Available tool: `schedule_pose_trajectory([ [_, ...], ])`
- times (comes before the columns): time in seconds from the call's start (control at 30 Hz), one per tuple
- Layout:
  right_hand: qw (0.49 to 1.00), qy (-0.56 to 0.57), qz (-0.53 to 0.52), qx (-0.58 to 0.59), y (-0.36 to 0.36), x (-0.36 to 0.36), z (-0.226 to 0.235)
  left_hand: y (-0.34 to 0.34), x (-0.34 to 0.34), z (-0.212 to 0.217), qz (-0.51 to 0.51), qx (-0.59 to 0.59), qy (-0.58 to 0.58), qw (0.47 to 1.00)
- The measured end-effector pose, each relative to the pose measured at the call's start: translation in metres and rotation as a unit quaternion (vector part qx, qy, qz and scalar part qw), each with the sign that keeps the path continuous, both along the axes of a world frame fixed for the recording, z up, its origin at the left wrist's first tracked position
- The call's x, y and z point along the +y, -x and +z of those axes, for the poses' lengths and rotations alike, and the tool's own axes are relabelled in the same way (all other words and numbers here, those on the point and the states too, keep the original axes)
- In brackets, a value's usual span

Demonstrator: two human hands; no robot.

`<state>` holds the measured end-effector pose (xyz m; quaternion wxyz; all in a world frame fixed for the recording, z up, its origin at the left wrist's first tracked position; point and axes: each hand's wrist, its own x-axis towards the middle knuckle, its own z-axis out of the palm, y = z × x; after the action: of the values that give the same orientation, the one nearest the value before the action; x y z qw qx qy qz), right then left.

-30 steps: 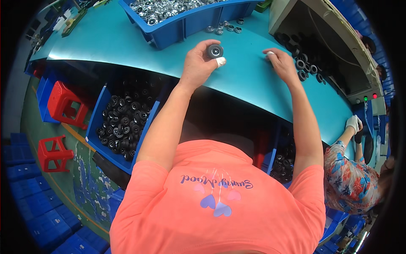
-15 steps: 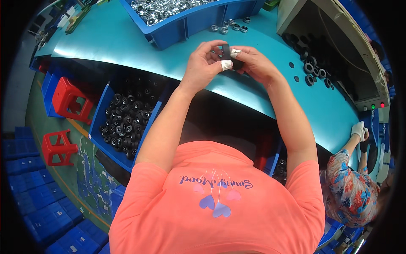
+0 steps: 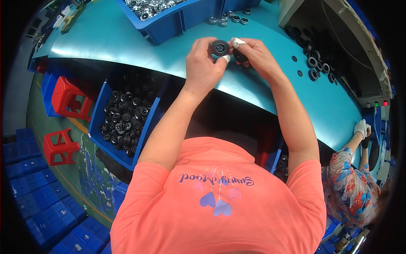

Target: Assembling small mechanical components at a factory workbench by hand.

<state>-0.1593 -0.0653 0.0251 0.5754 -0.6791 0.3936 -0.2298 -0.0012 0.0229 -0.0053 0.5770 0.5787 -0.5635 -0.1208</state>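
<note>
Over the front part of the teal tabletop (image 3: 139,55), my left hand (image 3: 202,63) pinches a small toy wheel (image 3: 220,48). It has a black tyre and a shiny patterned hub, and its round face is turned up toward me. Right beside it, my right hand (image 3: 259,57) is closed on a black round piece (image 3: 240,56), which looks like a tyre and is partly hidden by the fingers. White tape wraps the thumb of each hand. Beyond my hands lie several loose chrome hubs (image 3: 235,19), near a blue bin (image 3: 163,31) filled with more of them.
Black tyres (image 3: 313,62) lie scattered at right before a box-shaped machine (image 3: 372,95) with indicator lights. Below the table edge, a blue crate (image 3: 149,127) holds many black wheels. Red stools (image 3: 69,97) stand at left. At far right is another person's gloved hand (image 3: 360,128).
My hands have drawn slightly apart. The black piece between them was seen edge-on; now the wheel in my left hand shows its hub face, and the right hand holds a separate black piece.
</note>
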Motion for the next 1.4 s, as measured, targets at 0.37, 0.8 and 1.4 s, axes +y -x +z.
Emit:
schedule_pose_trajectory([
  [0.37, 0.998, 0.056, 0.000, 0.036, -0.002, 0.000, -0.004, 0.002, 0.000, -0.001, 0.009, -0.027, 0.004, 1.000],
  [0.8, 0.914, -0.222, -0.018, -0.340, 0.003, -0.011, 0.002, -0.160, 0.137, 0.003, 0.349, -0.349, -0.141, 0.859],
  [1.4, 0.981, -0.103, 0.022, -0.163, -0.002, -0.018, 0.002, -0.001, -0.021, 0.005, -0.007, -0.214, 0.075, 0.974],
])
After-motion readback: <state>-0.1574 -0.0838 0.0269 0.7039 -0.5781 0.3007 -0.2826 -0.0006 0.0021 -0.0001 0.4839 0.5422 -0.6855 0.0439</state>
